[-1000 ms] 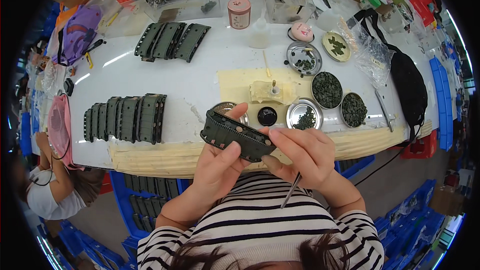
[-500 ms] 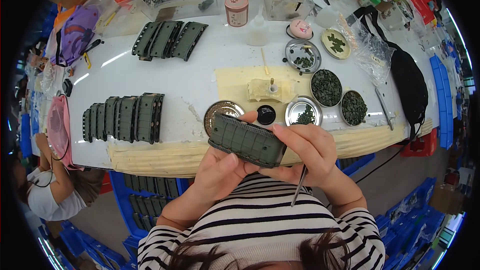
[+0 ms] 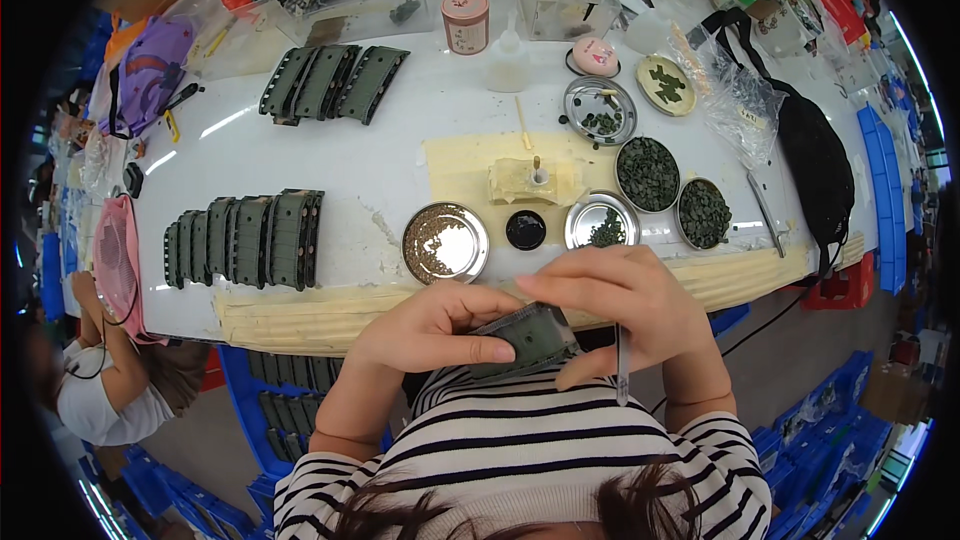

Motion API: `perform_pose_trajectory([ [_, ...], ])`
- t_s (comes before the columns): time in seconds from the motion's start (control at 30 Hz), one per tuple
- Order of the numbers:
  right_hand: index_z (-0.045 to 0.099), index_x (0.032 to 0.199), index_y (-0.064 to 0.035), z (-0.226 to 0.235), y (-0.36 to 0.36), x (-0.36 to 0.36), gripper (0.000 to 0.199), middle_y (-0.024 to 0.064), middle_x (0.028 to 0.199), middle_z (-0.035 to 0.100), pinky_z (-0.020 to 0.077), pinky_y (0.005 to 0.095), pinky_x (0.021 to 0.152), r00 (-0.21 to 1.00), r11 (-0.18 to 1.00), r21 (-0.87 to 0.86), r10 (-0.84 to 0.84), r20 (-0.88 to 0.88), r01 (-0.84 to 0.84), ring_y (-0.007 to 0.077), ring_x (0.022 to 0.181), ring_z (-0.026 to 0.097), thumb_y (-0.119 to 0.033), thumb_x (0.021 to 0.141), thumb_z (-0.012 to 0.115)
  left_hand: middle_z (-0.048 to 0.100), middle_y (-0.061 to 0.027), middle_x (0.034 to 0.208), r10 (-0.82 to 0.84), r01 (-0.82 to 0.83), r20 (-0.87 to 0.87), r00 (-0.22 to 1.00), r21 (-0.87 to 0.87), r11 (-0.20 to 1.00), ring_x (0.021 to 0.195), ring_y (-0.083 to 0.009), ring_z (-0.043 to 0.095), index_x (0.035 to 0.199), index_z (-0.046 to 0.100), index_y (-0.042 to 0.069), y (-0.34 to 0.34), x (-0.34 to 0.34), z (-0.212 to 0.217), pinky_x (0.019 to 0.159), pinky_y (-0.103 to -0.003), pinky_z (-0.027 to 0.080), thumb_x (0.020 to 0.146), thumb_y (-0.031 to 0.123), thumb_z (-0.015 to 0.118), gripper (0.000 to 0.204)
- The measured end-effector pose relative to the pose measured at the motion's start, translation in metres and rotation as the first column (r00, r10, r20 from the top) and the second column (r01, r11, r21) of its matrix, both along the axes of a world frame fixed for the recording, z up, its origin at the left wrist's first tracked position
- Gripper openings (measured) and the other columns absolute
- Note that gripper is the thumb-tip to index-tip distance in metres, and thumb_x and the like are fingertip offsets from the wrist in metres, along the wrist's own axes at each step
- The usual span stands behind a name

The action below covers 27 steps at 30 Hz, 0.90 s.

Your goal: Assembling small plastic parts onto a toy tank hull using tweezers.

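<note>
My left hand [image 3: 430, 330] grips a dark green, ribbed curved piece [image 3: 535, 338] close to my striped top, thumb across its face. My right hand [image 3: 625, 305] reaches over the piece's right end, its fingertips near the upper edge and thumb near the lower one; whether they touch it I cannot tell. A slim metal tool like tweezers [image 3: 622, 375] is tucked in that hand, pointing down. Just beyond my hands stand a metal dish [image 3: 412, 265] of tan grains, a small black pot [image 3: 525, 230] and a metal dish [image 3: 577, 210] with green bits.
Similar green pieces stand in rows at the left [image 3: 250, 240] and farther back [image 3: 335, 80]. Two round tins of dark green flakes [image 3: 647, 172] are at the right. A second metal tool [image 3: 766, 210] lies beyond them. Blue crates [image 3: 240, 390] sit below the table edge.
The green piece has come down toward my body and turned, its right end tilting upward. My right fingers have lifted and spread over it. The grain dish shows more fully.
</note>
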State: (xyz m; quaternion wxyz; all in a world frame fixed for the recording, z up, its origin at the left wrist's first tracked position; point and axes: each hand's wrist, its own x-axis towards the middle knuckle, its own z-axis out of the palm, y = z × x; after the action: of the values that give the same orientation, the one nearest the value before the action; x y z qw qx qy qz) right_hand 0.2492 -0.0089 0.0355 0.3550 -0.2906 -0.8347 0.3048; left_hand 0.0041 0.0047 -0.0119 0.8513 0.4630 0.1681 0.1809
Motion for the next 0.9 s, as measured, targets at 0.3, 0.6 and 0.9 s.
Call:
perform_pose_trajectory([
  [0.3,0.067,0.094,-0.0039,-0.021,0.024,0.058,0.014,0.0077,0.082,0.063,0.0438,0.0288,0.054,0.617,0.633,0.161,-0.774,0.139,0.757,0.0197,0.063,0.059,-0.004,0.08,0.07,0.066,-0.0219,0.099,0.305,-0.321,-0.107,0.947,-0.229,0.919,0.086,-0.0259,0.068,0.133,0.039,-0.003,-0.013,0.01,0.021,0.078,-0.036,0.057,0.093,0.01,0.056,0.046],
  [0.6,0.066,0.089,-0.0071,-0.041,0.037,0.056,0.007,0.0058,0.082,0.062,0.0488,0.0341,0.057,0.578,0.644,0.319,-0.765,0.284,0.695,0.0259,0.065,0.062,-0.006,0.082,0.067,0.063,-0.019,0.107,0.271,-0.261,0.001,0.963,-0.258,0.93,0.094,-0.0221,0.066,0.134,0.036,-0.001,-0.015,0.01,0.011,0.084,-0.034,0.055,0.098,0.011,0.049,0.04],
  [0.9,0.059,0.084,-0.0049,-0.042,0.037,0.056,0.011,0.0064,0.084,0.061,0.0493,0.0348,0.058,0.584,0.653,0.307,-0.757,0.294,0.692,0.0265,0.065,0.062,-0.003,0.077,0.068,0.064,-0.0156,0.106,0.367,-0.374,-0.069,0.927,-0.174,0.911,0.092,-0.0184,0.065,0.13,0.039,0.0,-0.015,0.013,0.016,0.082,-0.031,0.054,0.098,0.011,0.049,0.035],
])
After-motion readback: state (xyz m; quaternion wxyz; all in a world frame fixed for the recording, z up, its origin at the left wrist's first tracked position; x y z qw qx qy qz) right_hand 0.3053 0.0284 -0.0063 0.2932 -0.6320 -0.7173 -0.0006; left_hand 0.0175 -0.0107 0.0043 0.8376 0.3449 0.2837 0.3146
